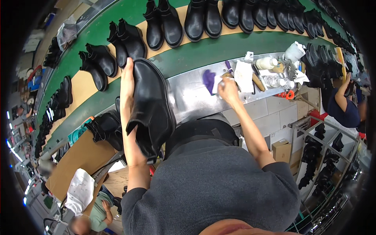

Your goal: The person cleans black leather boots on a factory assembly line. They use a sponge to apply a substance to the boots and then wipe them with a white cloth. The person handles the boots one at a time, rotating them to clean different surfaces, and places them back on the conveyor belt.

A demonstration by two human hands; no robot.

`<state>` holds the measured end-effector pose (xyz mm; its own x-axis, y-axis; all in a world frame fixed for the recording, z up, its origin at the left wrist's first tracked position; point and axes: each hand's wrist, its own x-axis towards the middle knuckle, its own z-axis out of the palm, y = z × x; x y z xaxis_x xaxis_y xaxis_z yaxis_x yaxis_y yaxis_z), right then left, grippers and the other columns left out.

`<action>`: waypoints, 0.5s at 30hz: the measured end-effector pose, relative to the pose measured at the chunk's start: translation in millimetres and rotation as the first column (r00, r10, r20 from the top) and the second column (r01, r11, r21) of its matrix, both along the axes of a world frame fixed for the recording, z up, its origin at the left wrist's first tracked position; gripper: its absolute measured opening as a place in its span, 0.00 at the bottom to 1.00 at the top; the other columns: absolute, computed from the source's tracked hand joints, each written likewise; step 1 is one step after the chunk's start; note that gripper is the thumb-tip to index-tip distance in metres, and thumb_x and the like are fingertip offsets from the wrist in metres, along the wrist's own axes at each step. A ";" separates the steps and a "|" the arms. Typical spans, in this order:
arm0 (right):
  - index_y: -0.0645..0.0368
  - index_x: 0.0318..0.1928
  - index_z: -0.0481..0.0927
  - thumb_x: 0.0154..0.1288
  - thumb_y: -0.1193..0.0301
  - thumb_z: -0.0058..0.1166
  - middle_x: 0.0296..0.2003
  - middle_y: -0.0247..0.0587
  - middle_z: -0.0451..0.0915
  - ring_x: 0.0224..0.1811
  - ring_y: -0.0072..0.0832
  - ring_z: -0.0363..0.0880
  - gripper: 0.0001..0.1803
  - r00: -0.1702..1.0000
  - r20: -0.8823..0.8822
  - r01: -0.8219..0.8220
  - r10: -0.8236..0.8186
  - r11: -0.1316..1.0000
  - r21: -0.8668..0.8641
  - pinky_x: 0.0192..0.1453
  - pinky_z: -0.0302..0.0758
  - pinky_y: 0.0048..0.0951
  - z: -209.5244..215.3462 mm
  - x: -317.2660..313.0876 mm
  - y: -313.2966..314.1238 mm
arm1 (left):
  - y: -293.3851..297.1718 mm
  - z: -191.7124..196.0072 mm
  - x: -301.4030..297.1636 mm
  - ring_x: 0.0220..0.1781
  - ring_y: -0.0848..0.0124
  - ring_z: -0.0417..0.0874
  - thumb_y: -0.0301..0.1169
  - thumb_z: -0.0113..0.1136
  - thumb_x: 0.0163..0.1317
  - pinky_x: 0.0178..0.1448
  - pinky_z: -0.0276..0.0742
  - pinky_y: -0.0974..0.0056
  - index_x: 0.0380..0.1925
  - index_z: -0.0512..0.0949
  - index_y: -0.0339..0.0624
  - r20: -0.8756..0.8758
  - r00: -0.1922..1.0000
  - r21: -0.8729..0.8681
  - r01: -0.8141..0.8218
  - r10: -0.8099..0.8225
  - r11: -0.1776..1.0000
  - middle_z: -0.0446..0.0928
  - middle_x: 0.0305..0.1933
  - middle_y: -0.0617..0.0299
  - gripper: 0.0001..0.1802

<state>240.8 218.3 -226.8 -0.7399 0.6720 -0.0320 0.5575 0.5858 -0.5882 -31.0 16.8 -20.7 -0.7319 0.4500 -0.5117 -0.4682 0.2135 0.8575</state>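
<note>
A black ankle boot [149, 90] is raised in front of me on the left, its toe pointing away and its opening toward me. My left hand [127, 80] is closed on it, with the fingers along its left side; the boot hides part of the grip. Over the metal bench [184, 96], my right hand [228, 89] has its fingers closed on a small white cloth [216, 84]. Just left of that cloth lies a purple cloth [208, 80]. A brown object [227, 75], partly covered, sits right behind the right hand.
Pairs of black boots [203, 19] line the green conveyor [188, 56] beyond the bench. White bottles [267, 63], a white cloth sheet [244, 76] and tools crowd the bench's right side. Cardboard [80, 164] lies at left. A co-worker [346, 105] stands far right, another person [100, 211] lower left.
</note>
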 end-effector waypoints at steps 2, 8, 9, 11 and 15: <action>0.62 0.49 0.81 0.58 0.69 0.55 0.36 0.54 0.83 0.32 0.41 0.82 0.18 0.999 -0.012 -0.050 0.049 0.945 -0.324 0.43 0.78 0.37 20.8 -8.4 -2.6 | 5.9 7.7 21.2 0.28 0.71 0.82 0.55 0.42 0.71 0.37 0.80 0.67 0.38 0.77 0.39 0.171 0.985 -0.069 0.019 -0.007 0.997 0.81 0.32 0.58 0.28; 0.67 0.42 0.75 0.55 0.66 0.63 0.41 0.56 0.76 0.45 0.50 0.78 0.19 0.963 0.266 -0.094 0.039 0.976 0.197 0.44 0.78 0.46 20.4 -15.0 28.3 | -18.9 -28.7 77.3 0.48 0.68 0.77 0.48 0.33 0.76 0.59 0.67 0.65 0.44 0.78 0.31 -0.154 0.781 -0.147 0.588 -0.605 0.796 0.81 0.43 0.54 0.31; 0.68 0.42 0.73 0.54 0.67 0.65 0.45 0.55 0.74 0.49 0.51 0.75 0.21 0.935 0.348 -0.136 0.064 0.973 0.185 0.46 0.78 0.47 18.2 -13.4 28.7 | -16.8 -30.4 78.8 0.48 0.67 0.77 0.49 0.33 0.76 0.59 0.67 0.64 0.44 0.78 0.30 -0.162 0.788 -0.149 0.576 -0.594 0.804 0.81 0.42 0.52 0.31; 0.67 0.41 0.73 0.56 0.67 0.62 0.43 0.56 0.75 0.48 0.51 0.76 0.18 0.934 0.353 -0.141 0.059 0.967 0.212 0.46 0.79 0.46 14.4 -14.4 30.8 | -16.0 -30.8 80.0 0.48 0.64 0.77 0.50 0.34 0.75 0.59 0.67 0.63 0.44 0.77 0.27 -0.142 0.794 -0.183 0.566 -0.591 0.804 0.80 0.42 0.48 0.33; 0.67 0.47 0.75 0.63 0.71 0.51 0.43 0.54 0.78 0.43 0.47 0.78 0.15 0.986 0.086 -0.160 0.144 0.960 0.231 0.44 0.78 0.42 40.2 -17.8 24.9 | -21.1 -43.2 88.8 0.50 0.64 0.77 0.51 0.34 0.74 0.60 0.67 0.63 0.46 0.76 0.27 -0.100 0.786 -0.281 0.566 -0.610 0.775 0.80 0.44 0.48 0.33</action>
